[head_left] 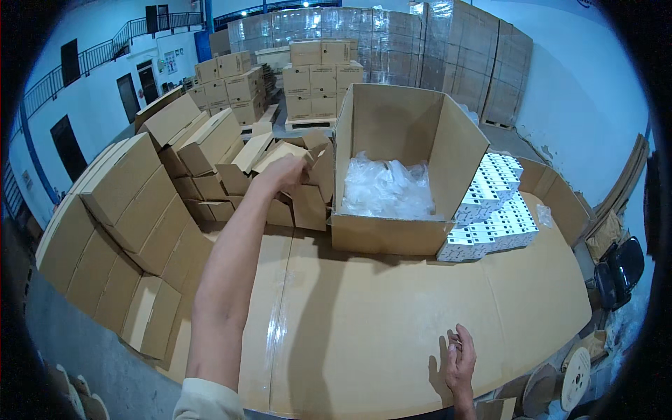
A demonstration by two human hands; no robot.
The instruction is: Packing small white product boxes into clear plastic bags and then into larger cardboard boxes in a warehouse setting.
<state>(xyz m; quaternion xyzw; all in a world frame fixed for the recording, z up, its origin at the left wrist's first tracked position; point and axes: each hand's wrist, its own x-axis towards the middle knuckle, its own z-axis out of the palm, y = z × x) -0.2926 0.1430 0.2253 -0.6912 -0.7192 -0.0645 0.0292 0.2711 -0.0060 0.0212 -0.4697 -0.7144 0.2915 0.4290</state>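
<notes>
My left hand (pixel 285 172) is stretched far forward and grips the flap of a small open cardboard box (pixel 313 183) in a heap of such boxes. My right hand (pixel 460 360) rests flat on the cardboard-covered table (pixel 364 315) near its front edge, fingers together, holding nothing. A large open carton (pixel 392 164) stands behind the table's middle; clear plastic bags (pixel 385 189) lie inside it. To its right sits a stack of small white boxes (pixel 490 210).
Piles of folded and empty brown cartons (pixel 140 210) fill the left side. Stacked cartons on pallets (pixel 318 77) and wrapped pallets (pixel 448 49) stand at the back. A black chair (pixel 619 269) and flat reels (pixel 577 378) are at the right.
</notes>
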